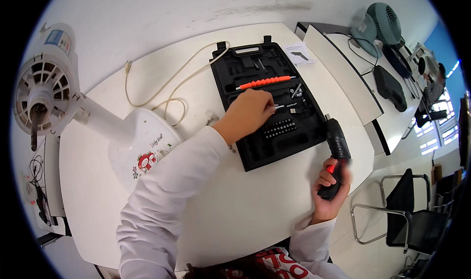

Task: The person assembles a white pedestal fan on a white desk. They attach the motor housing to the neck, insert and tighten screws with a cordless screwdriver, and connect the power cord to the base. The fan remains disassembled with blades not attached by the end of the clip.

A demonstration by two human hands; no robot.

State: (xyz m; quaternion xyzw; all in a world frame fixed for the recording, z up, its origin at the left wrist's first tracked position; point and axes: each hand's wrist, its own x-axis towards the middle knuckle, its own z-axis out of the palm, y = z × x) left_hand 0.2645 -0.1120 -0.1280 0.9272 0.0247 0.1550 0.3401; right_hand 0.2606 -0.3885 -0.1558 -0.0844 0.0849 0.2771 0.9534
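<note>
A black tool case (306,137) lies open on the white table, its moulded slots holding small parts. My left hand (248,113) reaches over its middle with the fingers pinched together beside slim silver bits (279,106); what the fingertips hold, if anything, is hidden. Across the case lies an orange flexible shaft (267,82). Rows of short screwdriver bits (280,128) sit below the left hand. To the right of the case, my right hand (334,186) grips a black cordless screwdriver (337,137) by its handle, its nose toward the far side, a finger by the red trigger.
At left stands a white fan with its motor housing (44,97) bare of blades and a printed base (140,149). Its cord (169,82) loops over the table. A leaflet (298,53) lies behind the case. A teal fan (385,24) and a chair (409,212) are at right.
</note>
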